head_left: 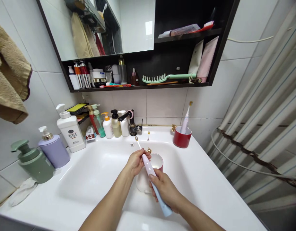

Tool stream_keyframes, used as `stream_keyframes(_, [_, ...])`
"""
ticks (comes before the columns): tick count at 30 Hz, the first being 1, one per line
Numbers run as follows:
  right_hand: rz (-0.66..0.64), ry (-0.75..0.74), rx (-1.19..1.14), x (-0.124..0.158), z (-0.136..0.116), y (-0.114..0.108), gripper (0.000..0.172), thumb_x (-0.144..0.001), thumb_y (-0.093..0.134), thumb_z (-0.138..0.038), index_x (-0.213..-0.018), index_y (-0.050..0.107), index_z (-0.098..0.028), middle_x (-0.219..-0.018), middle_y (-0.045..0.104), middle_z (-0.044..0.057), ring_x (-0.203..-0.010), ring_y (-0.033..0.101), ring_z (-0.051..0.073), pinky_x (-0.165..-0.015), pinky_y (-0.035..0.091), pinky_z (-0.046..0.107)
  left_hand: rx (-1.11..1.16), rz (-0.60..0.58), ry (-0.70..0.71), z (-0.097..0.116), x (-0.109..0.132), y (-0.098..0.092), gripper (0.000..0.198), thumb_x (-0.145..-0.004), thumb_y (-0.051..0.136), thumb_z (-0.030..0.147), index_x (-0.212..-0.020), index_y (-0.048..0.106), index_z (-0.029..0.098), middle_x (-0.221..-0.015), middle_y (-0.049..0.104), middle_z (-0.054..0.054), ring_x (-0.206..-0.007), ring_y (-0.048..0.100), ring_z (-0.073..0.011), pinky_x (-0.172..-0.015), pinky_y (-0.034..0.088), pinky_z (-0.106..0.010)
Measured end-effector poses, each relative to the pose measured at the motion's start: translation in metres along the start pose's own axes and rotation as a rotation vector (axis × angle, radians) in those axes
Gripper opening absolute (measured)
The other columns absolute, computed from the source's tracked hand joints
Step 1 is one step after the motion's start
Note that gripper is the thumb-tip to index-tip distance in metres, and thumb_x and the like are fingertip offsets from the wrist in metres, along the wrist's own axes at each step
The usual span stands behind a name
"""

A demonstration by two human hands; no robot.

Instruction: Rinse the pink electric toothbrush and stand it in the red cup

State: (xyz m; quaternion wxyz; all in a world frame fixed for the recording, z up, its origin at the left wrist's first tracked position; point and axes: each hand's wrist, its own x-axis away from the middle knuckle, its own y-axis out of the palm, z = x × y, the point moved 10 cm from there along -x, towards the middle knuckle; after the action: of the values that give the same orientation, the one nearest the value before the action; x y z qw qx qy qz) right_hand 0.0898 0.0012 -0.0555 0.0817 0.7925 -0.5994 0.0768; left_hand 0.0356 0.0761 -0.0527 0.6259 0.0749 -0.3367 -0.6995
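Over the sink [97, 179] I hold an electric toothbrush [148, 166] at a slant, its handle fading from pink to blue, bristles pointing up and away from me. My left hand [135, 163] pinches it near the top of the handle, by the neck. Lower down, my right hand [165, 187] wraps round the handle. Behind my hands a red cup [159, 159] with a pale inside stands in the basin, partly hidden. A whitish object [141, 183] lies below it, mostly covered by my hands; its kind is unclear.
A second red cup [182, 138] holding another electric toothbrush [186, 122] stands on the right rim. A small brush head [148, 136] lies behind the basin, near the black faucet [133, 123]. Pump bottles [72, 131] line the left. A dark cabinet [138, 87] hangs above.
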Motion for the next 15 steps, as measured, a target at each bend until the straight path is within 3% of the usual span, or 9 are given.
stream_keyframes(8, [0.039,-0.038,0.003,-0.0012,-0.0020,-0.0053,0.025,-0.068,0.037,-0.040,-0.077,0.039,-0.017,-0.058,0.041,-0.004,-0.038,0.039,0.004,-0.034,0.031,0.018,-0.048,-0.033,0.009,0.0005,0.0045,0.0079,0.013,-0.068,0.043,0.019,-0.060,0.047,0.011,-0.056,0.055,-0.004,-0.049,0.053,-0.0110,-0.047,0.041,-0.021])
stream_keyframes(15, [-0.042,-0.048,-0.089,-0.0034,-0.0043,0.0006,0.023,-0.070,0.035,-0.040,-0.075,0.038,-0.018,-0.057,0.041,-0.004,-0.037,0.038,0.003,-0.034,0.031,0.018,-0.086,-0.066,0.012,0.0028,0.0050,0.0113,0.015,-0.068,0.042,0.022,-0.059,0.046,0.011,-0.056,0.055,-0.005,-0.051,0.053,-0.0125,-0.048,0.040,-0.023])
